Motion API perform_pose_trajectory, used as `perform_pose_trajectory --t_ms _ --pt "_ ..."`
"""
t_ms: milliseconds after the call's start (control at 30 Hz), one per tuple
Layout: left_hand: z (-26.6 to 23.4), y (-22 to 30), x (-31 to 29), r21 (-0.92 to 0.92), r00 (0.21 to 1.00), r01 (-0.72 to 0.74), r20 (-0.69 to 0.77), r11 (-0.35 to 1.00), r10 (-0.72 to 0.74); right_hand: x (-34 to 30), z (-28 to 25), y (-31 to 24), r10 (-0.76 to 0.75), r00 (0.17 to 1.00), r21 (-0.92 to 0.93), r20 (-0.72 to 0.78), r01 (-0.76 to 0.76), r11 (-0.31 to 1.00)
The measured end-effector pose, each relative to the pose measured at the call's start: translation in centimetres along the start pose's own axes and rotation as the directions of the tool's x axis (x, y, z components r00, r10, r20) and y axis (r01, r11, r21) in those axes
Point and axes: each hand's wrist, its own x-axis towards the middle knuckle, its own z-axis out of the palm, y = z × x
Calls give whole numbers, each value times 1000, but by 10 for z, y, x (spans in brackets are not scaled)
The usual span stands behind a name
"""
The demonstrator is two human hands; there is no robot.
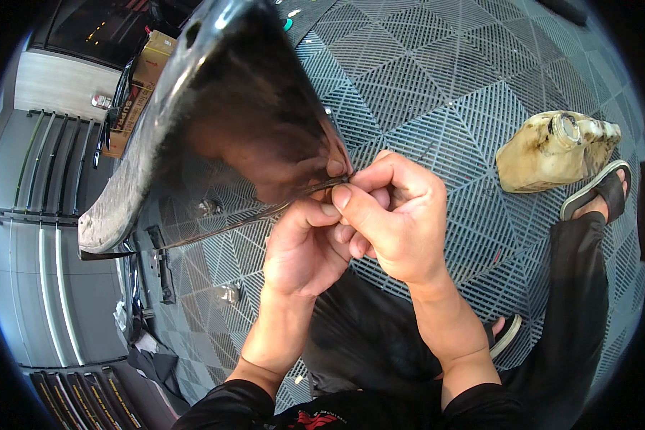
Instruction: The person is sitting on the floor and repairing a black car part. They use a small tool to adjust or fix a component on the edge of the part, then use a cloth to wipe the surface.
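The glossy dark panel sits tilted above the grated floor, ahead and to the person's left (what props it up is hidden). The step in hand looks like close fingertip work at the right end of its near edge. There the right hand pinches the edge; the left hand, fingers curled under a bent thumb, meets it just below. The next move seems to call for a light, steady pinch. Well off to the right stands a stained jug.

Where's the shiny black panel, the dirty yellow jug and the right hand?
Shiny black panel (226, 118), head view: its glossy face.
Dirty yellow jug (541, 159), head view: its stained side.
Right hand (407, 228), head view: the base of the thumb.
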Motion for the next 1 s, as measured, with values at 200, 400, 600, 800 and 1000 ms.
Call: perform_pose_trajectory --t_ms 200,400,600,800,1000 --pt "0 -2 -1 53 1000 -25 -2 998 25 3 -6 7 -51 997 45 57 49 998" --pt "-3 -3 0 41 1000 -19 15 999 18 4 -9 8 -50 996 52 77 46 998" --pt "-4 -3 2 -20 997 -19 73 1000 20 5 -11 8 -61 993 52 102 56 997" --pt "-7 -4 1 -53 995 -23 93 998 28 7 -12 14 -117 986 51 121 112 992" --pt "-7 0 -1 -9 997 22 73 1000 -22 7 -17 17 -123 982 48 140 118 992"
